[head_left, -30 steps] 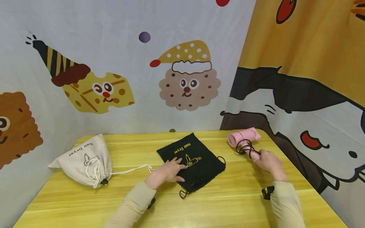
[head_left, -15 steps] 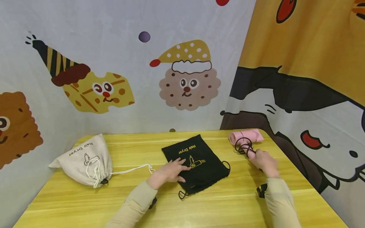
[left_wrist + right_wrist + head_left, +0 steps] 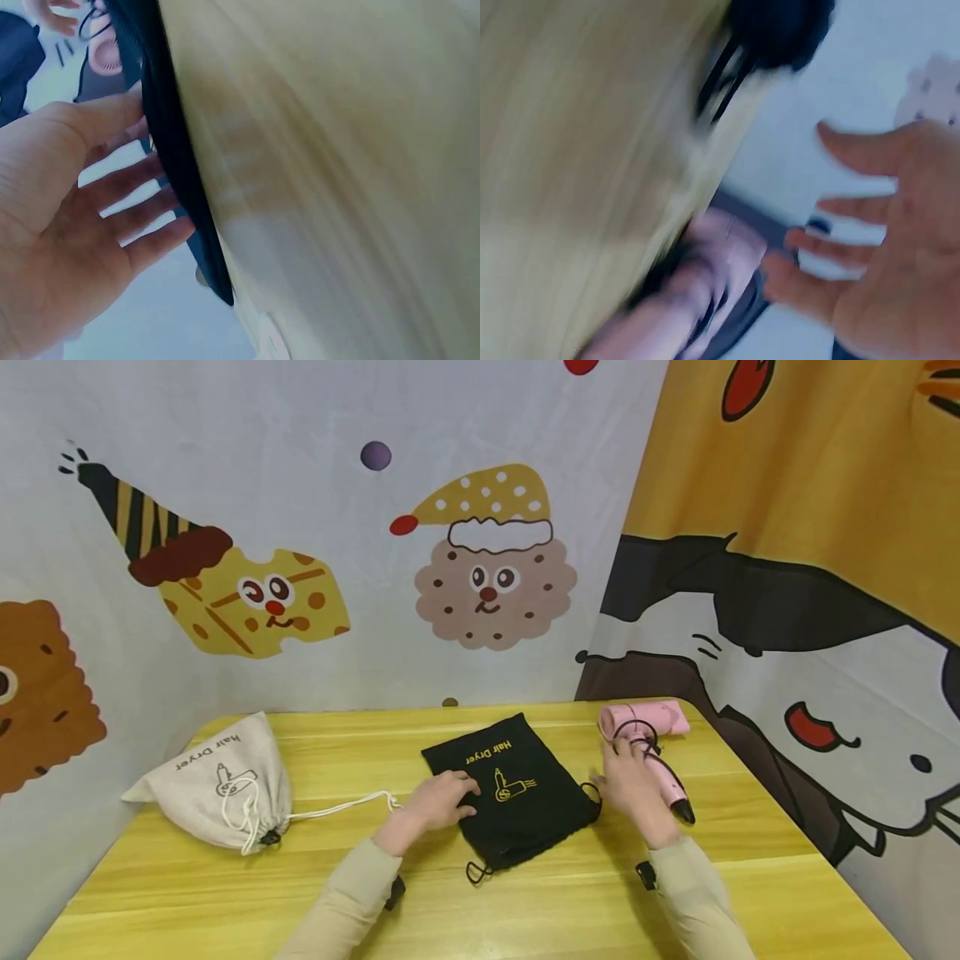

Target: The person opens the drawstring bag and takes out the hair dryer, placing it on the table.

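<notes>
A black drawstring bag (image 3: 536, 822) printed "Hair Dryer" lies flat at the middle of the table. My left hand (image 3: 435, 803) rests at its left edge; in the left wrist view the extended fingers (image 3: 139, 191) touch the cloth. My right hand (image 3: 630, 787) is between the bag's right cord loop and a pink hair dryer (image 3: 652, 718), holding nothing. Spread fingers show in the blurred right wrist view, apart from the dryer (image 3: 720, 247). The dryer lies at the back right, its black cord (image 3: 637, 727) wound round the handle.
A beige drawstring bag (image 3: 232, 785), bulging and also printed "Hair Dryer", sits at the left of the wooden table (image 3: 525, 914). Its white cord (image 3: 337, 808) stretches toward my left hand. Printed curtains (image 3: 315, 443) hang behind the table and along its right.
My right hand has let go of the dryer's handle and moved left toward the black bag. The dryer now rests on the table. The black bag shifted slightly right, then slightly back.
</notes>
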`<state>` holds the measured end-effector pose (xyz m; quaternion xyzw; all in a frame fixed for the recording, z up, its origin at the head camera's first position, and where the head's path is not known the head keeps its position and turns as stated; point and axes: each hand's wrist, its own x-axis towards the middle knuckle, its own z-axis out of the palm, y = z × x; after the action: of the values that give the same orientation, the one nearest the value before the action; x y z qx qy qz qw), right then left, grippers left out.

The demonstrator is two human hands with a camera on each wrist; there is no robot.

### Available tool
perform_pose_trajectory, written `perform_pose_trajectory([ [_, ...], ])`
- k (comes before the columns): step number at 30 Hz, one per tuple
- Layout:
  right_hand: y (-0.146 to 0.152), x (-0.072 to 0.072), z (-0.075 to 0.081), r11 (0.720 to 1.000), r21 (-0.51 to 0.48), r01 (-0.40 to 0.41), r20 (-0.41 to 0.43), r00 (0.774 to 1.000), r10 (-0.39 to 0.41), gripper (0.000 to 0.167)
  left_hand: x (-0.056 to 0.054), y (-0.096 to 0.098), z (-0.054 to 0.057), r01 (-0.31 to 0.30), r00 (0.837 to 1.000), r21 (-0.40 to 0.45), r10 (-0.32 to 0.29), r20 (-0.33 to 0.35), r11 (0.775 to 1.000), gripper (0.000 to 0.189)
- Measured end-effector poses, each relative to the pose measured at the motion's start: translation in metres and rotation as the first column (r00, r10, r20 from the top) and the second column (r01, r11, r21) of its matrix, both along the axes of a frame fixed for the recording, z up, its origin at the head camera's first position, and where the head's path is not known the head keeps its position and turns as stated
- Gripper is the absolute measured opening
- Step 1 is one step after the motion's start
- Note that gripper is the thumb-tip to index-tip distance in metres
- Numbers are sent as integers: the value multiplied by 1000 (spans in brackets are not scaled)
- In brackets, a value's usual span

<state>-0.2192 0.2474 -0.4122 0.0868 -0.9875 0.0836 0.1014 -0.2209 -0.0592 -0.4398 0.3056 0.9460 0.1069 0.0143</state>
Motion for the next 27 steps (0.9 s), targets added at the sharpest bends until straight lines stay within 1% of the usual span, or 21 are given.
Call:
perform_pose_trajectory([
  [1,-10,0,-1,998,-7,-59,-2,998,59,54,-1,-3,1,-26,1000,21,26,-7,999,26],
  [2,-20,0,-2,993,-23,-115,14,993,115,54,-2,-7,2,-57,998,45,57,-10,997,25],
  [3,-30,0,-4,986,-45,-158,51,986,160,55,-3,-11,2,-92,996,70,93,-14,993,24],
  [4,-39,1,-5,978,-63,-200,86,975,205,56,-4,-16,4,-133,991,95,134,-13,987,24],
  [6,-53,3,-9,961,-82,-265,164,947,275,57,-5,-29,5,-217,975,123,222,-28,968,26],
  [7,-58,4,-11,954,-93,-285,208,931,299,58,-5,-36,7,-265,962,131,271,-29,955,28],
  [8,-63,5,-12,949,-104,-297,250,916,314,60,-5,-44,9,-317,946,130,324,-33,940,30],
  [9,-67,7,-13,946,-109,-306,283,902,325,61,-5,-52,12,-372,925,120,378,-34,921,33],
  [10,-70,8,-14,944,-109,-311,312,891,329,61,-5,-62,14,-426,901,109,432,-42,898,35],
  [12,-74,9,-16,943,-103,-316,356,874,331,63,-4,-82,18,-531,842,102,538,-47,841,38],
  [13,-76,10,-17,944,-94,-315,374,868,327,64,-3,-93,21,-583,806,108,590,-48,805,38],
  [15,-78,11,-19,946,-68,-316,391,864,317,64,-1,-115,22,-672,730,131,682,-49,729,38],
  [17,-78,11,-21,947,-39,-319,398,864,308,63,3,-135,24,-752,643,166,766,-29,638,37],
  [19,-78,10,-23,947,-17,-320,395,868,300,62,8,-152,25,-827,548,170,836,25,536,41],
  [20,-78,10,-23,948,-9,-319,393,870,297,62,10,-160,25,-859,500,160,864,59,487,44],
  [21,-78,10,-24,948,-3,-319,391,872,294,62,13,-167,26,-885,457,146,884,99,441,47],
  [22,-78,10,-24,948,3,-318,390,873,292,61,15,-174,27,-909,413,123,901,131,399,51],
  [23,-78,10,-24,949,6,-316,389,875,289,61,17,-180,27,-926,376,99,912,167,363,55],
  [24,-77,10,-24,949,8,-315,389,875,287,61,18,-185,27,-940,341,79,918,204,331,58],
  [25,-77,10,-23,949,8,-314,388,876,287,61,20,-190,28,-949,314,61,920,234,308,61],
  [27,-76,10,-23,951,7,-310,388,877,283,61,23,-197,28,-961,277,52,918,284,273,66],
])
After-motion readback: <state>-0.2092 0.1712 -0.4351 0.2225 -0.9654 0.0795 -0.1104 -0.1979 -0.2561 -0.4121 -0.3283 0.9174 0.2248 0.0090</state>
